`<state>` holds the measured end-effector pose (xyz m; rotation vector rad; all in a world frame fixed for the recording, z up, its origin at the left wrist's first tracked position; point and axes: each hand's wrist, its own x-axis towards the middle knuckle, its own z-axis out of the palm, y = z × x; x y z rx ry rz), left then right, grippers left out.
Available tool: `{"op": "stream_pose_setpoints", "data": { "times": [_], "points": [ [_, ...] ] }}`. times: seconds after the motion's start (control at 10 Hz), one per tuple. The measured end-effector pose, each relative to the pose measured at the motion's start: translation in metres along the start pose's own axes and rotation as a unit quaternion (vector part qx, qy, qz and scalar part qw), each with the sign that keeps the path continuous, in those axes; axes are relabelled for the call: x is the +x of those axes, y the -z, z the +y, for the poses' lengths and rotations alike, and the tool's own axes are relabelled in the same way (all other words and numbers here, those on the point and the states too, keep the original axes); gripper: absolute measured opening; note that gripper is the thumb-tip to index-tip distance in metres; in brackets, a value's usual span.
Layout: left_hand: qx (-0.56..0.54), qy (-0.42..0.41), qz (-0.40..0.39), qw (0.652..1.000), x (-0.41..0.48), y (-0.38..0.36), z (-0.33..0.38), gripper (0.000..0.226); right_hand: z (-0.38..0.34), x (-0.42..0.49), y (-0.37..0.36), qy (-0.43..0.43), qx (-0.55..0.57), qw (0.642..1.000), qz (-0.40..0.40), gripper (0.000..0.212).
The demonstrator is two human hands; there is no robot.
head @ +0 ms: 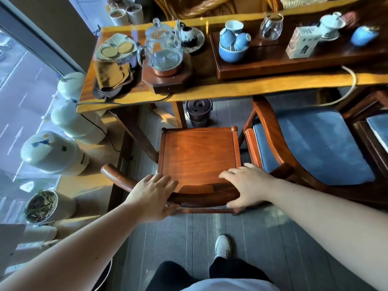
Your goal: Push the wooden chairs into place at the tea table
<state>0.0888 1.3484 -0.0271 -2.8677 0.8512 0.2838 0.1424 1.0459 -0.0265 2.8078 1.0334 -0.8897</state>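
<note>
A small wooden chair (198,153) with a bare reddish seat stands in front of me, its front edge a short way out from the tea table (210,86). My left hand (152,194) lies on the left part of its curved backrest (117,177), fingers curled over the rail. On the right part of the same rail rests my right hand (247,184), thumb underneath. A second wooden chair (310,143) with a blue cushion stands just to the right, close beside the first.
The table carries a glass kettle (162,46), blue cups (233,44), a glass (270,26) and a small box (303,42). A dark bin (198,112) sits under the table. Pale ceramic jars (52,152) line the window at left. My foot (222,246) stands behind the chair.
</note>
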Motion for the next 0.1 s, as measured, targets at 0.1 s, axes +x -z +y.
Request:
{"op": "stream_pose_setpoints", "data": {
  "times": [0.1],
  "points": [
    [0.041,0.01,0.051,0.998,0.0071,0.023,-0.0163,0.074,-0.0019,0.0009,0.0302,-0.01,-0.013,0.999,0.04,0.091]
  ]
}}
